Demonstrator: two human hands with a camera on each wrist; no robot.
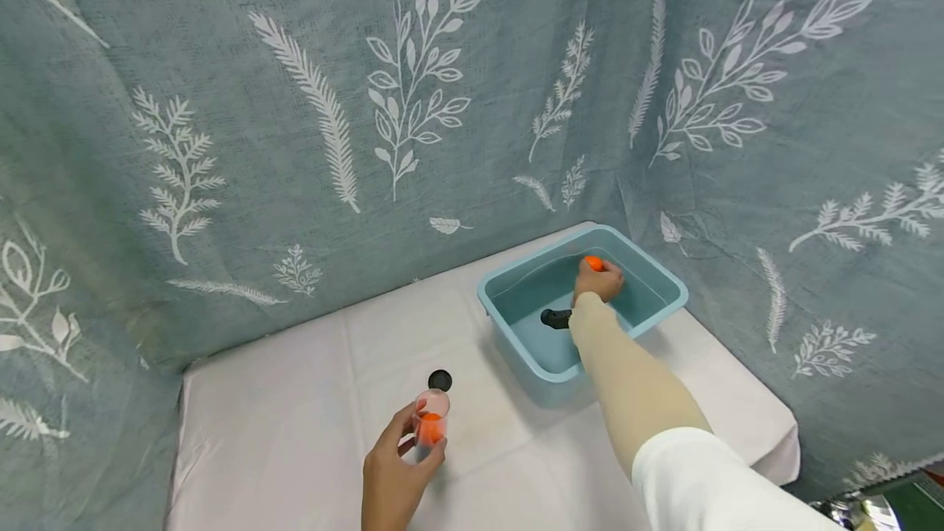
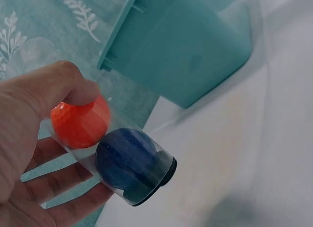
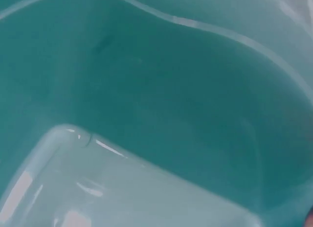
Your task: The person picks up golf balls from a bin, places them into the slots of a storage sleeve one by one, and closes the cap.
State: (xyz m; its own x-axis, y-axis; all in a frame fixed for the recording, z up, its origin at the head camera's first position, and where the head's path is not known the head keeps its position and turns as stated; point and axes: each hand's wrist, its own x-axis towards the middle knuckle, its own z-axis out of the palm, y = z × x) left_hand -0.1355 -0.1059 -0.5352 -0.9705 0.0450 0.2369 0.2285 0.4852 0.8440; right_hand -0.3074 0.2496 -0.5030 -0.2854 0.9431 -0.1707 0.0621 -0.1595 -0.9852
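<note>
My left hand [image 1: 398,465] grips a clear plastic tube [image 1: 432,402] above the table. Inside it, the left wrist view shows an orange dimpled golf ball [image 2: 80,122] and a dark blue ball [image 2: 128,158] towards the black-edged end. A round black lid [image 1: 440,380] lies on the table just beyond the tube. Over on the right, my right hand [image 1: 605,283] reaches into a blue-green plastic basin [image 1: 542,379] and holds an orange ball [image 1: 593,263]. Only a sliver of that hand [image 3: 309,221] enters the right wrist view.
A white cloth covers the table [image 1: 280,433]. Grey-green leaf-patterned curtains [image 1: 295,105] hang behind it and to the right. A black device [image 1: 555,318] is on my right wrist. In the right wrist view, a pale glossy shape [image 3: 122,188] I cannot identify fills the lower left.
</note>
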